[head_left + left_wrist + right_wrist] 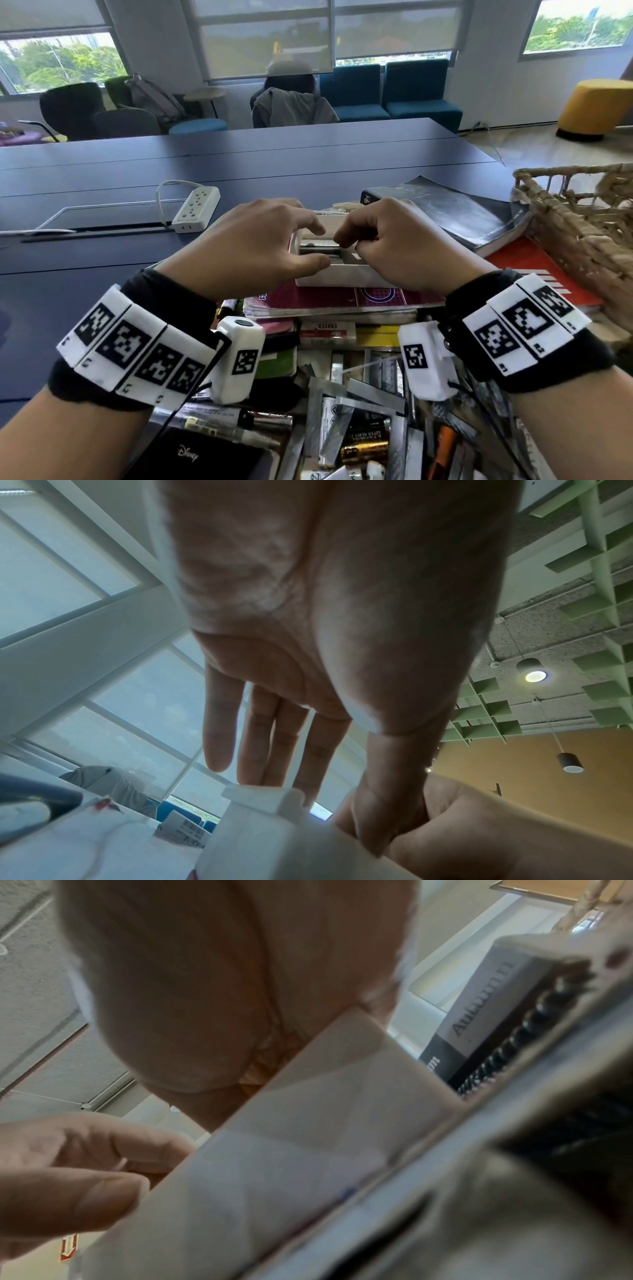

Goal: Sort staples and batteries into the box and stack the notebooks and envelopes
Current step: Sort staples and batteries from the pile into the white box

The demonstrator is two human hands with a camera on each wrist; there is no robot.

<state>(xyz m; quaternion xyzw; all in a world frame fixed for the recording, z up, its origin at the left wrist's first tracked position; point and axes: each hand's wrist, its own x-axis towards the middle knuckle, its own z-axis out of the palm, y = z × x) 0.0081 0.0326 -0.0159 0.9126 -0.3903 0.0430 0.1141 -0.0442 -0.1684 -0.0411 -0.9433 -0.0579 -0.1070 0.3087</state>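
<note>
A small white plastic box (pixel 342 275) is sitting on a stack of paper notebooks (pixel 329 303); loose cylindrical batteries (pixel 364 445) are lying nearer, a woven wicker basket (pixel 582 219) standing right.

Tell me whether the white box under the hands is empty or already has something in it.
Not empty. In the head view the white box is open-topped, and silvery staple strips lie in its left section, between both hands' fingertips. The rest of its inside is hidden.

"ERASER" is printed in red on a white eraser box (pixel 327 331), at 6 o'clock from the hands. "Disney" is written on a black case (pixel 191 455) at 7 o'clock. "SUPER HEAVY" is read on a black battery (pixel 366 434). "Autumn" is printed on a grey book spine (pixel 479 1001).
</note>
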